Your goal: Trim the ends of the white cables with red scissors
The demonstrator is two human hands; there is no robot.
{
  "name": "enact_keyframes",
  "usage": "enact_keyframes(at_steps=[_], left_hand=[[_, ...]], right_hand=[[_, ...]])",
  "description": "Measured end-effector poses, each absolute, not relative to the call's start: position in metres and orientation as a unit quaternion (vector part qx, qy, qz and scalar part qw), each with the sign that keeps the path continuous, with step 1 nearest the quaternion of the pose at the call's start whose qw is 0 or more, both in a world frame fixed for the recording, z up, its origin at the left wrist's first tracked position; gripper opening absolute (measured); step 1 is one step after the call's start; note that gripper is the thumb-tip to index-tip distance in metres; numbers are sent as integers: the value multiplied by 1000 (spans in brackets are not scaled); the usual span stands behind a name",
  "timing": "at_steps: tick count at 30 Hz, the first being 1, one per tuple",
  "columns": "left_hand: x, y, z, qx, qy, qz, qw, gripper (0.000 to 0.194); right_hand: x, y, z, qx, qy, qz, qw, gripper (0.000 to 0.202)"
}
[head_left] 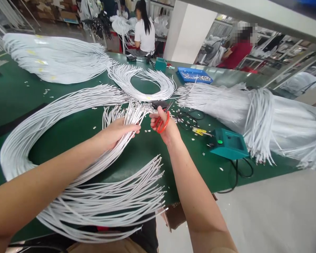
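Note:
My left hand [121,131] is wrapped round a bundle of white cables [113,154], whose tips fan out past the fingers. That bundle curves back in a wide loop at the left of the table. In my right hand [164,126] is a pair of scissors with red handles [162,123]; the dark blades point up and away, just right of the cable ends. A loose fan of white cables [113,203] hangs over the near table edge. Beyond my hands lies a smaller coil of white cables [147,95].
Large cable bundles lie at the far left [55,59] and right [226,102]. A blue tray [195,75] holds small parts. A teal box [228,144] with a black cord and yellow-handled snips [200,131] stand among white scraps on the green table [137,167]. Two people work behind.

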State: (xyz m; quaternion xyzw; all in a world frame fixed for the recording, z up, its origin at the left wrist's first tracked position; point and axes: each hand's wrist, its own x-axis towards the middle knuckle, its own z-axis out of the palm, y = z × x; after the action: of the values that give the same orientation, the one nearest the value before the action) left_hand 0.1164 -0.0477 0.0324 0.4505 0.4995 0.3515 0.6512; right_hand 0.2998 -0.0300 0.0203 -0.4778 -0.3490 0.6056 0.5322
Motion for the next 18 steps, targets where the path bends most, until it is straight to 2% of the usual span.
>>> enact_keyframes(at_steps=[3, 5, 9, 11, 15, 18], left_hand=[[118, -46, 22, 462, 513, 366, 624, 18], [118, -42, 16, 446, 512, 367, 636, 18], [109, -27, 11, 309, 503, 368, 718, 17], [104, -20, 10, 263, 508, 385, 725, 14], [102, -15, 2, 317, 482, 373, 726, 24], [106, -15, -5, 358, 445, 344, 745, 23]], right_hand=[[289, -19, 22, -483, -431, 608, 460, 38], [283, -16, 19, -484, -461, 599, 441, 34], [278, -15, 2, -506, -443, 580, 460, 31], [278, -15, -6, -500, -429, 581, 479, 30], [273, -19, -17, -471, -414, 592, 505, 28], [268, -22, -20, -462, -407, 603, 508, 27]])
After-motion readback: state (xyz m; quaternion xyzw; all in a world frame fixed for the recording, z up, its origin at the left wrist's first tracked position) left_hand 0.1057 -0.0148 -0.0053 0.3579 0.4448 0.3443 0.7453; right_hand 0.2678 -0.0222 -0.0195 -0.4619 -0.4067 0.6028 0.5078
